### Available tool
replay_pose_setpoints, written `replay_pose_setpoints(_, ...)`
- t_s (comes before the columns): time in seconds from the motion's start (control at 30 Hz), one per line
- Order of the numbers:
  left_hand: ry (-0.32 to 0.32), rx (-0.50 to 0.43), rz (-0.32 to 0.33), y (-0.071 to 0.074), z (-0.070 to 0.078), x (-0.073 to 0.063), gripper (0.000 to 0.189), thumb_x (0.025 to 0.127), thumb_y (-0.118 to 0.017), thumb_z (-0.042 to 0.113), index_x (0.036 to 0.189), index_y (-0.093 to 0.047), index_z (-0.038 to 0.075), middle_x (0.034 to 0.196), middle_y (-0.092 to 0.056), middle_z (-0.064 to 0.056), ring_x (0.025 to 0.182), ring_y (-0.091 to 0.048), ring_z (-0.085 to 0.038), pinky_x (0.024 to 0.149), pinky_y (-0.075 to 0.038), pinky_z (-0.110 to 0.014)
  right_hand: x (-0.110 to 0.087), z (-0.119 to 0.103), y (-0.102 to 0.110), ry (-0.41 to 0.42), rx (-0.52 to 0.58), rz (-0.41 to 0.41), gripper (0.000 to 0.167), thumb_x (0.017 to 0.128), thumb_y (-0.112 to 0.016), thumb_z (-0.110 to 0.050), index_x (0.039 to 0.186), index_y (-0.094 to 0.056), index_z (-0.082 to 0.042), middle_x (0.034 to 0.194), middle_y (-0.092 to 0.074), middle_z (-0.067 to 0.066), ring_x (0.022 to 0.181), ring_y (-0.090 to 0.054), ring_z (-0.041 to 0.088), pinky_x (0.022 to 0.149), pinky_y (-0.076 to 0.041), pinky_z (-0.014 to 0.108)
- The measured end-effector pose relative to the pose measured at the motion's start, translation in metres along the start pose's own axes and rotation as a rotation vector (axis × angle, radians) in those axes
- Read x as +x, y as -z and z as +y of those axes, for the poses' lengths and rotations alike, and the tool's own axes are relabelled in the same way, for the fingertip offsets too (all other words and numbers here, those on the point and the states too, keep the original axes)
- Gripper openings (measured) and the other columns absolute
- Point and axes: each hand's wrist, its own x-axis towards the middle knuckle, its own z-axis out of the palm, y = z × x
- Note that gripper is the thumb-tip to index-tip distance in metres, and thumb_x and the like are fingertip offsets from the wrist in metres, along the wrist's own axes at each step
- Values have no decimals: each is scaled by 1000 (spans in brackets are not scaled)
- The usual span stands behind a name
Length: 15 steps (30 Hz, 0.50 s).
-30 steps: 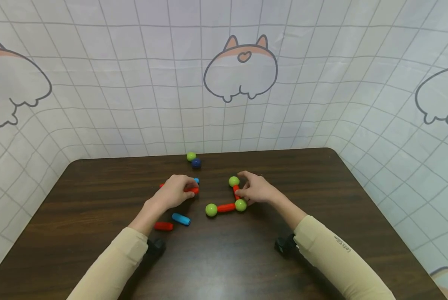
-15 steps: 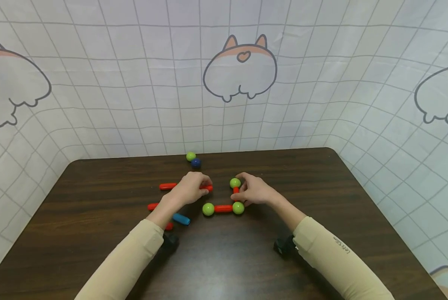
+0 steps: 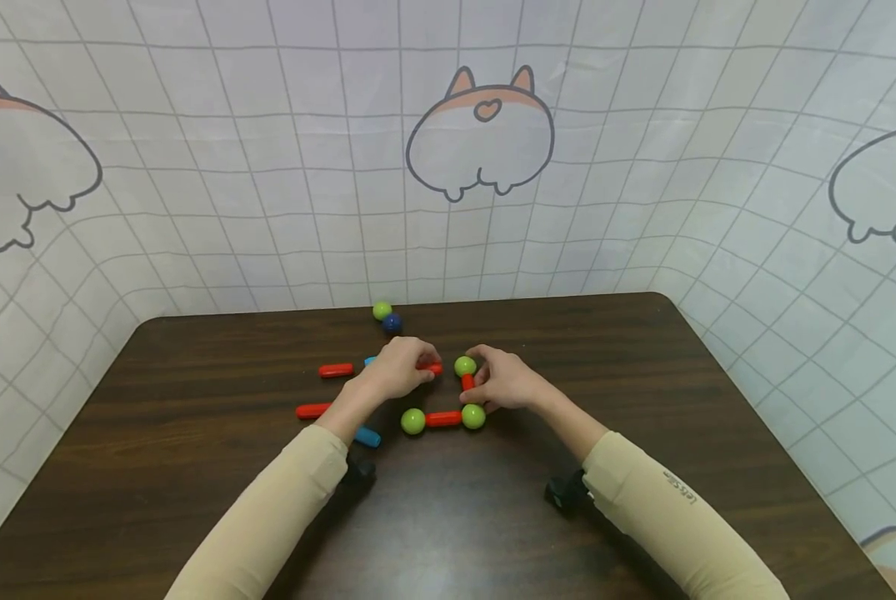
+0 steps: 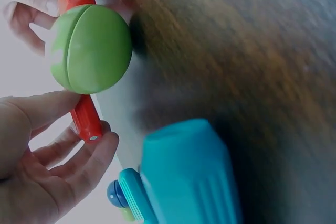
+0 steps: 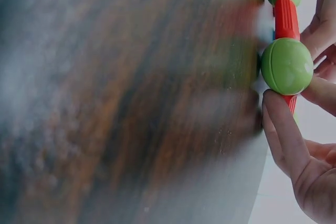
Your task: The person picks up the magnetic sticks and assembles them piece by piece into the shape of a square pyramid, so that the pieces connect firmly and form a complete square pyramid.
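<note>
In the head view, my left hand (image 3: pixel 393 369) pinches a red magnetic rod (image 3: pixel 434 368), held out toward the far green ball (image 3: pixel 465 367). The left wrist view shows this rod's metal-tipped end (image 4: pixel 90 127) between thumb and fingers. My right hand (image 3: pixel 509 382) holds an L-shaped piece on the table by its far-pointing red rod (image 3: pixel 468 382), fingertips right at the balls. That rod joins the far ball to the corner green ball (image 3: pixel 473 416). A second red rod (image 3: pixel 443 419) runs left from the corner to another green ball (image 3: pixel 413 422).
Left of the L lie a red rod (image 3: pixel 336 370), another red rod (image 3: pixel 313 411) and a blue rod (image 3: pixel 368 437), partly behind my left arm. A second blue rod (image 3: pixel 370 361) shows behind my left hand. A green ball (image 3: pixel 382 310) and a dark blue ball (image 3: pixel 392 323) sit near the far edge.
My left hand has moved right with its red rod, closer to the far green ball. The L-shaped piece has shifted slightly left and turned a little under my right hand.
</note>
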Motion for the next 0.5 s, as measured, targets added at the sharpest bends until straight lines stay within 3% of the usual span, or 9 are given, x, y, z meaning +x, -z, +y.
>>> replay_pose_setpoints(0.5,36,28,-15,-6,3,10,21,98,-72,9,118,-74,4,114,-71,-12,107,-66,-29,93,-54,-44,-1,-5,-4,11,13,-20,75,86,-83,-7,149,-43,1,96,-64,13,75,-69,21,67,-61,37)
